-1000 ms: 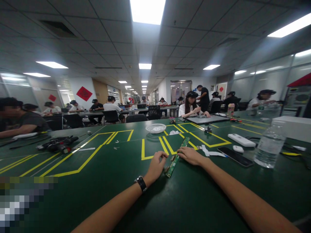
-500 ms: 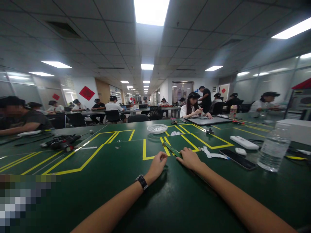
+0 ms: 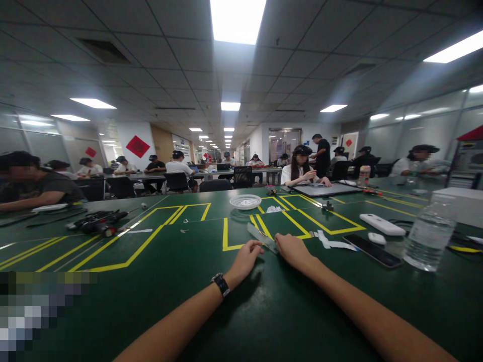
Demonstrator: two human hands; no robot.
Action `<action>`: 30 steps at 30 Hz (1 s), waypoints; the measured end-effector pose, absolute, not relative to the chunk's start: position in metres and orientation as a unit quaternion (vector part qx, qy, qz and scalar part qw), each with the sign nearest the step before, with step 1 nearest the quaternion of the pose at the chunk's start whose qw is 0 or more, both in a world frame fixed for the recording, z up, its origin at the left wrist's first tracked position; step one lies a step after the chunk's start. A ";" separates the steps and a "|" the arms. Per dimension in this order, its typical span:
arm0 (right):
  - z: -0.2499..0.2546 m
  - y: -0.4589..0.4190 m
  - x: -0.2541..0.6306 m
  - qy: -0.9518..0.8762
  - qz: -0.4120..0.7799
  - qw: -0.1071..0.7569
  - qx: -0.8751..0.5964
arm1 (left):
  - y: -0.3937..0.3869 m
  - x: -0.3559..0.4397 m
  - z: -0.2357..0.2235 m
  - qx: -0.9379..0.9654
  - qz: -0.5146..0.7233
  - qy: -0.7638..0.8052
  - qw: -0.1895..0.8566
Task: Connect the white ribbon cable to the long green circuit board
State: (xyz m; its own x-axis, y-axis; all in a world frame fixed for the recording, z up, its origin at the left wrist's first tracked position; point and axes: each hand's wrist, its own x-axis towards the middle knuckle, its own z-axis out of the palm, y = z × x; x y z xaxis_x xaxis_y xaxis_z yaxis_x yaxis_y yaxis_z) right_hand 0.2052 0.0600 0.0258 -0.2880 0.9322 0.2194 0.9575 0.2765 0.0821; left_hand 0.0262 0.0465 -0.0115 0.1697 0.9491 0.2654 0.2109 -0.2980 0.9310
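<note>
Above the green table (image 3: pixel 169 301), a flat narrow strip (image 3: pixel 257 232) points forward and slightly left, with a pale, shiny face showing. My right hand (image 3: pixel 295 252) is closed around its right, near part, its fingers curled and partly hidden. At the strip's near left edge, my left hand (image 3: pixel 247 259) has its thumb and fingertips brought together and seems to pinch it. A dark watch is on my left wrist. What exactly the strip is, I cannot tell. A white slotted basket (image 3: pixel 245 202) stands just beyond the strip.
To the right lie white paper strips (image 3: pixel 337 244), a black phone (image 3: pixel 372 250), a white device (image 3: pixel 382 224) and a clear water bottle (image 3: pixel 430 236). Black gear with cables (image 3: pixel 97 221) lies left. Yellow tape marks the table. A person (image 3: pixel 302 171) sits across at a grey board (image 3: pixel 326 189).
The strip has turned from its green side to a pale, shiny face. My left hand has come right to its near edge. My right hand has curled tighter and shifted slightly left.
</note>
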 end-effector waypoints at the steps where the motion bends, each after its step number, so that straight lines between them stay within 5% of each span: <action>1: 0.026 0.057 0.202 -0.799 -0.099 0.067 -0.589 | 0.047 0.026 -0.011 0.650 0.470 0.445 0.398; 30: 0.026 0.045 0.189 -0.846 -0.014 0.204 -0.493 | 0.055 0.021 -0.016 0.514 0.565 0.451 0.463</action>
State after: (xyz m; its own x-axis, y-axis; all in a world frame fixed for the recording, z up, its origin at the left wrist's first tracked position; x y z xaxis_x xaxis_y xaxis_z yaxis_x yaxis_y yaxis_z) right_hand 0.1886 0.0454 0.0264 -0.4305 0.8283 0.3587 0.8399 0.5131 -0.1769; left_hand 0.0209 0.0553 -0.0165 -0.0441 0.9857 0.1628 -0.0593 -0.1652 0.9845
